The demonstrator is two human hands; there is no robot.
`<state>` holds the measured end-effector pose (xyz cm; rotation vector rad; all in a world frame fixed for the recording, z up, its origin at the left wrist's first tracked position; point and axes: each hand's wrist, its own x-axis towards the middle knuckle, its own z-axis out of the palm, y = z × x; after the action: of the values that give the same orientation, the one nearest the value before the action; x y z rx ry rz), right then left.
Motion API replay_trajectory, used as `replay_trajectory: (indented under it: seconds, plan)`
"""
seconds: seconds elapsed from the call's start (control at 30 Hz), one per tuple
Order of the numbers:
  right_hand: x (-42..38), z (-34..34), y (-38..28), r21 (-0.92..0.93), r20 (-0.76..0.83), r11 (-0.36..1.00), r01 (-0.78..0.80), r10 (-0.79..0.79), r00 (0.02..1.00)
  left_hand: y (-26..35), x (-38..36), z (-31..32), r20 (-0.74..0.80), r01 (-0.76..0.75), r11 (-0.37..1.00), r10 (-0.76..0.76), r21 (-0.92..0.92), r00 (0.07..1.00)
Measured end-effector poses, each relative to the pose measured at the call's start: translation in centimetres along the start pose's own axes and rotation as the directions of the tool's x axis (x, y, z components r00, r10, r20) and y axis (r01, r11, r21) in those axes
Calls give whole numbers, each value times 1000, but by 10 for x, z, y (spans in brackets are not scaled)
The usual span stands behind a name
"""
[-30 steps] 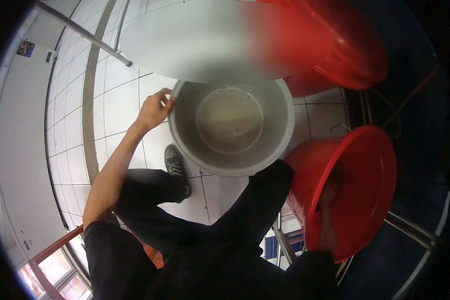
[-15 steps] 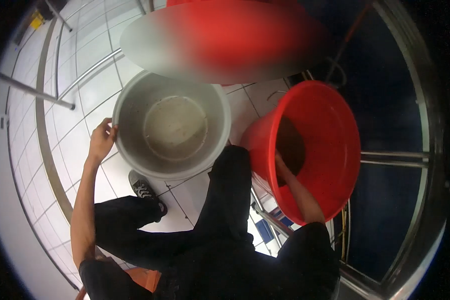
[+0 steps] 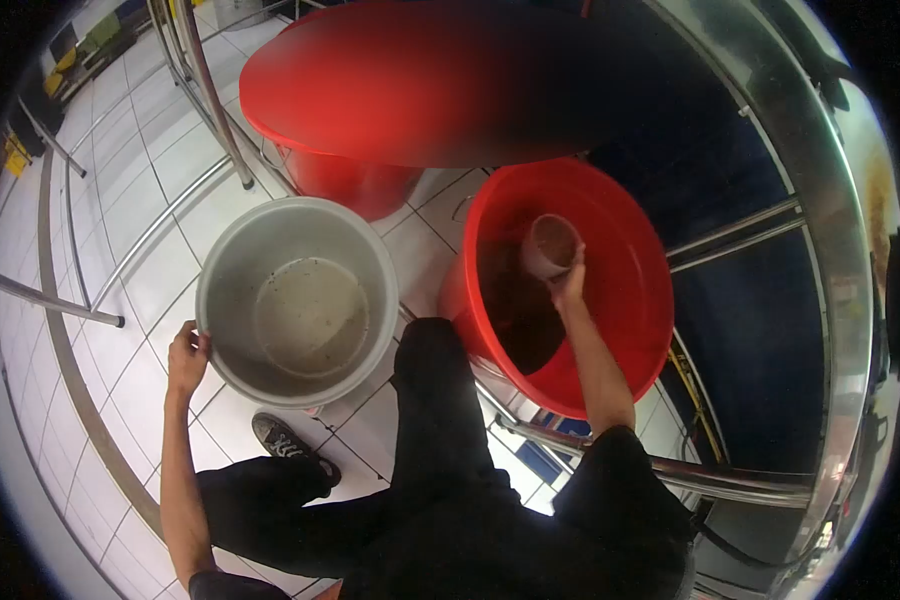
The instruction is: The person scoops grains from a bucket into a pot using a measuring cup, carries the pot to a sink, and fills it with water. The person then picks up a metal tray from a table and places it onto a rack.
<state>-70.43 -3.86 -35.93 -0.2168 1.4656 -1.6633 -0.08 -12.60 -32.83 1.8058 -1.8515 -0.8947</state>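
My left hand (image 3: 186,356) grips the left rim of a grey bucket (image 3: 232,245) that stands on the tiled floor with a little murky liquid at its bottom. My right hand (image 3: 571,287) is inside a tilted red tub (image 3: 630,280) and holds up a small scoop cup (image 3: 550,245) filled with dark brown liquid. More of the dark liquid pools in the low side of the tub. My knee rests between bucket and tub.
A second red tub (image 3: 340,175) stands behind the grey bucket. Steel rails (image 3: 205,90) run at the upper left, and a steel frame (image 3: 760,230) stands at the right. My shoe (image 3: 285,442) is on the white floor tiles.
My right hand has come up out of the dark liquid with the cup full. The view has swung right, and my left hand has stayed on the grey bucket's rim.
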Motion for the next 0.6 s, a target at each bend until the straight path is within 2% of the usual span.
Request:
replay_trajectory:
  seconds: [0.03,0.1,0.13,0.17,0.2,0.23,0.3,0.37,0.4,0.43,0.5,0.57,0.6]
  plan:
    - [-1,3,-9,3,-40,1000,24,-24,999,2,3,-1,-16,-3,1000,3,7,1000]
    - [-8,15,-33,162,-24,980,118,-116,993,6,-1,-3,-27,-16,998,18,54,999]
    - [-20,25,-48,152,-6,973,173,-174,985,-6,3,1,-50,-42,994,47,103,998]
    - [-35,39,-63,145,17,964,221,-226,974,-14,5,5,-68,-57,997,60,46,996]
    - [-44,48,-77,179,1,957,226,-230,973,-6,3,4,-36,47,999,-48,-28,998]
    - [-49,58,-90,212,-5,953,219,-223,975,-16,1,10,-74,77,994,-82,-71,994]
    - [-59,77,-114,427,167,898,104,-191,967,4,-7,2,-95,108,991,-100,73,990]
    - [-106,130,-132,357,107,922,148,-198,974,3,-7,0,-75,113,983,-103,145,992]
    - [-117,148,-133,360,123,924,131,-186,975,10,-9,-4,-47,149,983,-144,108,988]
    - [-126,164,-135,209,190,954,215,-255,948,10,-11,-7,-54,157,981,-152,110,987]
    - [-134,189,-128,55,270,950,309,-312,911,14,-10,-7,-42,166,982,-163,90,986]
    - [-146,218,-116,114,445,993,17,-67,893,13,-10,-8,-53,162,982,-157,102,986]
    - [-161,238,-109,-2,476,1000,-11,11,879,11,-9,-8,-46,169,981,-166,92,985]
